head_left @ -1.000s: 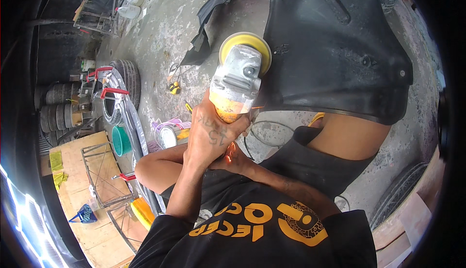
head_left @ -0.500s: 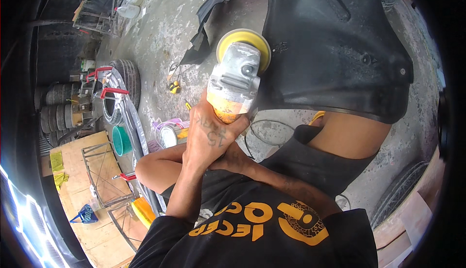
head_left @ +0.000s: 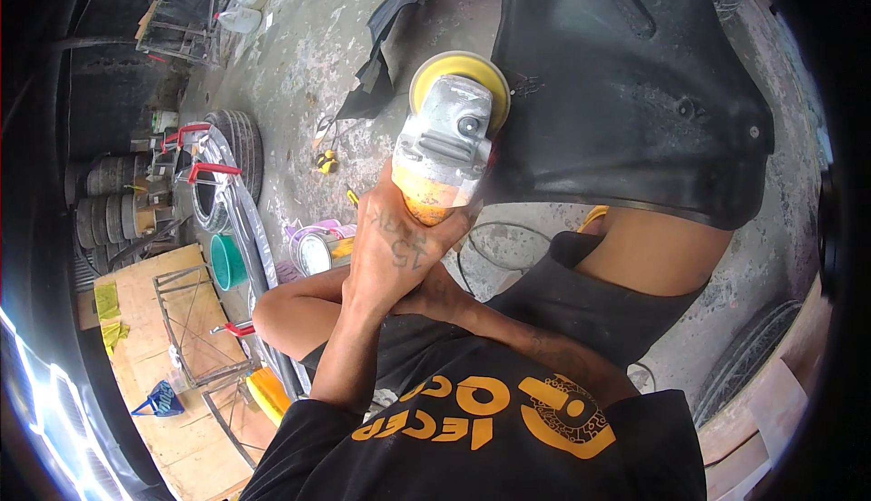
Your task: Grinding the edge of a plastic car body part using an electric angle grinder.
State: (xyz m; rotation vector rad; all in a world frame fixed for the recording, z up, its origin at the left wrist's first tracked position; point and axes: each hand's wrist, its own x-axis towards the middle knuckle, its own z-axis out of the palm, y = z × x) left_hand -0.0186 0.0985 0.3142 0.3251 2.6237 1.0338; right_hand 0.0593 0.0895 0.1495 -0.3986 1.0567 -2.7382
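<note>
My left hand [head_left: 392, 252] is wrapped round the body of an angle grinder [head_left: 445, 143] with a grey metal head and orange housing. Its round yellow disc [head_left: 461, 64] sits at the far end, beside the left edge of a large black moulded panel [head_left: 617, 111]. Whether disc and panel touch, I cannot tell. My right hand [head_left: 435, 294] comes in from the right and crosses under my left hand, close to the rear of the grinder. Its fingers are hidden there. The panel lies over my outstretched leg.
On the left, red clamps [head_left: 214, 173] grip a long plastic-wrapped piece beside a tyre [head_left: 238, 138]. Nearby are a green tub [head_left: 228, 261], an open can [head_left: 315, 253] and a yellow-black tool [head_left: 327, 162] on the concrete floor. A cable [head_left: 508, 226] curls near my leg. Another tyre [head_left: 748, 360] lies right.
The grinder and my left hand have shifted slightly to the right and away from me. The panel has barely moved.
</note>
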